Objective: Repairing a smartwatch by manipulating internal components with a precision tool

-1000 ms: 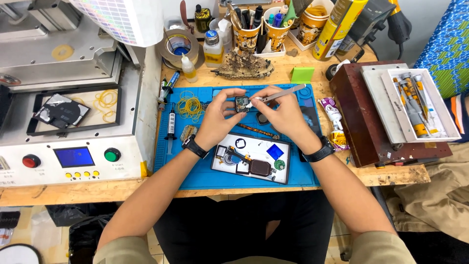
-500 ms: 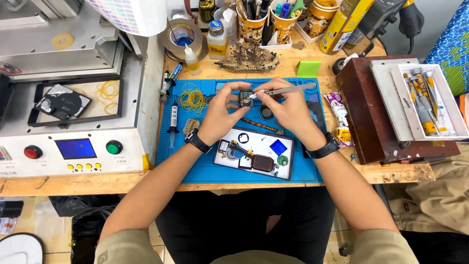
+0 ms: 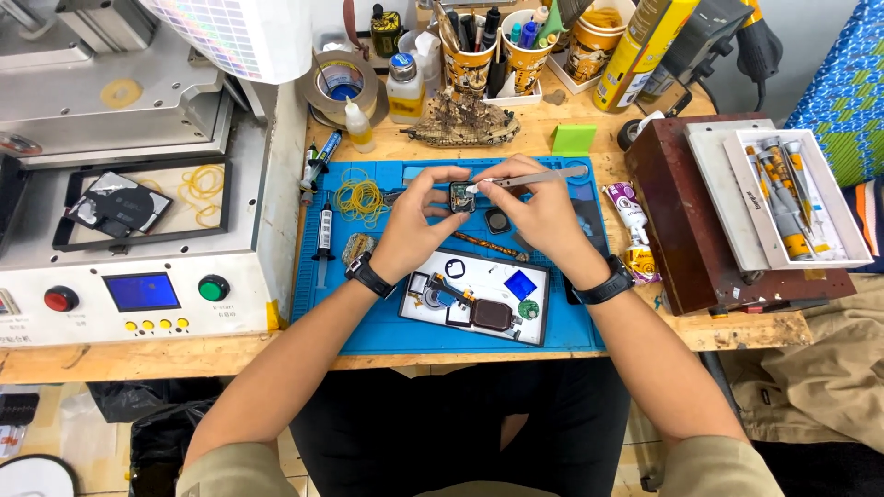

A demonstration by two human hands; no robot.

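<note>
- Small square dark watch body [image 3: 461, 197], held up over the far middle of the blue silicone work mat [image 3: 313, 304], sits about where it was half a second ago; the view has only drifted a little, so the hold reads as steady.
- At the desk's left edge, the grey metal machine with a red button, a blue screen and a green button [image 3: 138, 293] is unchanged, with a black tray of yellow rubber bands [image 3: 198, 184] on top.
- Along the mat's left edge lie a clear syringe [image 3: 323, 234] and a heap of yellow rubber bands [image 3: 360, 198], both untouched.
- Left hand [image 3: 410, 221], black-strapped watch on its wrist, has thumb and forefinger pinched on the sides of the watch body, the other fingers curled beneath; the grip looks the same as before.
- White rectangular parts tray [image 3: 419, 308] near the mat's near edge carries a brown oval piece, a blue square and small rings, all where they were.
- Right hand [image 3: 543, 216] has its fingers pressed together round slim silver metal tweezers [image 3: 529, 179], whose tip now rests at the watch body's right upper corner. A second ago the tip stood slightly off it, so the fine work on the part seems under way rather than finished.
- Toward the desk's right edge stand a dark red-brown wooden box [image 3: 672, 221] and a white tray of grey-and-orange screwdrivers [image 3: 852, 241], undisturbed.
</note>
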